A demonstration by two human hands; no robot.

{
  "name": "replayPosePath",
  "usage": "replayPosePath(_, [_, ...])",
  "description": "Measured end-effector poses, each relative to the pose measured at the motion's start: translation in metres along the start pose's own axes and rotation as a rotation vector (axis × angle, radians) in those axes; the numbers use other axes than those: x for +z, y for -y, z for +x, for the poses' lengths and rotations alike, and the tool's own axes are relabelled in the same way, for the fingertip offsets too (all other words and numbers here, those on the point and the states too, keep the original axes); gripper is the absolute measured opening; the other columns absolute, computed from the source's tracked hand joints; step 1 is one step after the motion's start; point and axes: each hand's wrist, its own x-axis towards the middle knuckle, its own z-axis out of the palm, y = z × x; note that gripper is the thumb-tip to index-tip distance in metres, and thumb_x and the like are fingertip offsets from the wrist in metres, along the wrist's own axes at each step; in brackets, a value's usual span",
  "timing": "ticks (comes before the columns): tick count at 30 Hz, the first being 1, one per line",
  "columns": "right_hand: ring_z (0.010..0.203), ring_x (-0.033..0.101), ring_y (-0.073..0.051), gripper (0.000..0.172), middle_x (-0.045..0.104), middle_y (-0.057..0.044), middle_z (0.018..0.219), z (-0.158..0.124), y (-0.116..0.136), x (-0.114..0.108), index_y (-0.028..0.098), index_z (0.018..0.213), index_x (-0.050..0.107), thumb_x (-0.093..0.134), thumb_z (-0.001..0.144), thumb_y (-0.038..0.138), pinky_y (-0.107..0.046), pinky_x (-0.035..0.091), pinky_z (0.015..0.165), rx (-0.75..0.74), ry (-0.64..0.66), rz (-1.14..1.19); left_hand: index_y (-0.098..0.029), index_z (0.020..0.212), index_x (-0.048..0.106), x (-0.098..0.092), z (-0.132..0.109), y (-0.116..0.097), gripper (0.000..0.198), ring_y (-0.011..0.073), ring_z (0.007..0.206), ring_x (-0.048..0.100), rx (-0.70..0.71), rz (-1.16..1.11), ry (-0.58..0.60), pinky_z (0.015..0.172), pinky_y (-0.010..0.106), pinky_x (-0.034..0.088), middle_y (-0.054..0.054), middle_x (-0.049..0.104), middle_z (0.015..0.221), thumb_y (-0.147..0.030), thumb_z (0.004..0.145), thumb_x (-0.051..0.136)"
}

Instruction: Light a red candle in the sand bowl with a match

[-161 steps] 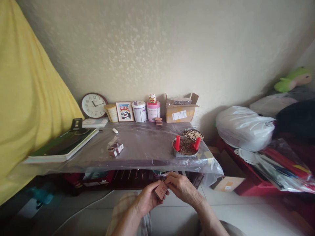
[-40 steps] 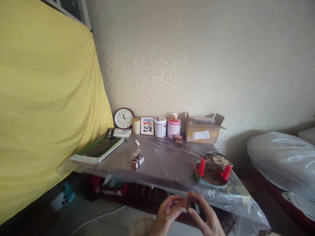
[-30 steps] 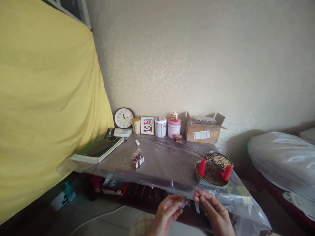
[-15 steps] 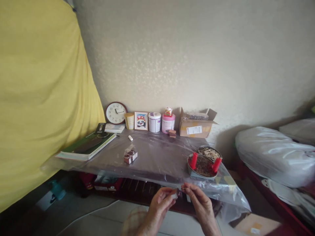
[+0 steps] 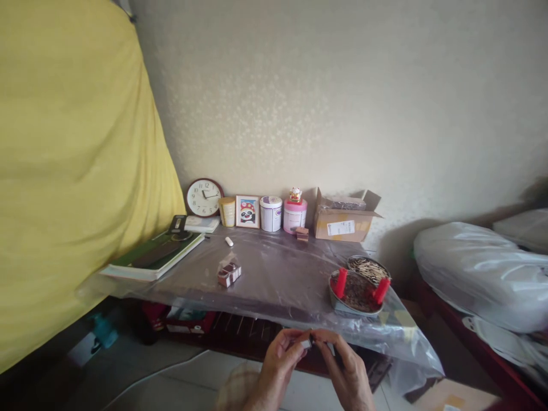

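Note:
In front of the table edge, my left hand (image 5: 280, 362) is closed on a small matchbox (image 5: 307, 343), with its pale end showing between thumb and fingers. My right hand (image 5: 346, 368) meets it with pinched fingertips at the box's right side. A thin matchstick showed between those fingers a moment ago; now they largely hide it. Beyond my hands stands an oval metal tin of dark grains (image 5: 359, 291) with two red candles (image 5: 340, 283) upright in it. Behind it is a round tin full of matchsticks (image 5: 369, 268). A wrapped pack of matchboxes (image 5: 229, 274) lies left of centre.
Plastic sheeting covers the table (image 5: 274, 268). Along the wall stand a clock (image 5: 204, 197), a picture frame (image 5: 248, 212), two canisters (image 5: 271, 214) and an open cardboard box (image 5: 346, 222). A large book (image 5: 156, 254) lies left, by a yellow curtain (image 5: 77, 171). White plastic bags (image 5: 479, 274) bulge at right.
My hands have come closer together, and the right fingertips now meet the matchbox. The matchstick seen between them before is now mostly hidden. The view has shifted slightly.

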Motion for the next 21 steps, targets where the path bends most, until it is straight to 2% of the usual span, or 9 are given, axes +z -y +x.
replayPosePath(8, [0.093, 0.063, -0.014, 0.01, 0.065, -0.005, 0.1, 0.004, 0.0, 0.002, 0.02, 0.096, 0.059, 0.05, 0.091, 0.018, -0.02, 0.049, 0.082, -0.079, -0.025, 0.012, -0.015, 0.095, 0.065, 0.009, -0.001, -0.008, 0.018, 0.0156, 0.098, 0.056, 0.002, -0.007, -0.021, 0.091, 0.029, 0.04, 0.007, 0.066, 0.1, -0.026, 0.08, 0.064])
replayPosePath(14, [0.085, 0.064, -0.014, 0.016, 0.067, -0.004, 0.092, 0.007, 0.001, 0.002, 0.02, 0.103, 0.06, 0.05, 0.09, 0.017, -0.021, 0.051, 0.077, -0.075, -0.104, -0.033, -0.013, 0.092, 0.064, 0.022, 0.001, -0.019, 0.024, 0.019, 0.097, 0.058, -0.04, 0.025, -0.09, 0.092, 0.033, 0.041, 0.008, 0.066, 0.098, -0.031, 0.076, 0.069])
replayPosePath(18, [0.083, 0.064, -0.014, 0.015, 0.067, -0.005, 0.09, 0.017, 0.007, -0.007, 0.019, 0.099, 0.062, 0.049, 0.091, 0.017, -0.022, 0.051, 0.075, -0.088, -0.165, -0.075, -0.014, 0.094, 0.062, 0.026, 0.002, -0.023, 0.023, 0.0188, 0.098, 0.058, -0.036, 0.019, -0.107, 0.093, 0.033, 0.041, 0.008, 0.065, 0.1, -0.031, 0.079, 0.066])
replayPosePath(21, [0.086, 0.063, -0.015, 0.014, 0.066, -0.005, 0.091, 0.028, 0.023, -0.022, 0.019, 0.098, 0.061, 0.05, 0.09, 0.015, -0.023, 0.05, 0.078, -0.115, -0.241, -0.11, -0.014, 0.091, 0.063, 0.029, 0.007, -0.025, 0.024, 0.0174, 0.093, 0.06, -0.027, 0.022, -0.132, 0.09, 0.031, 0.042, 0.007, 0.066, 0.094, -0.032, 0.076, 0.069])
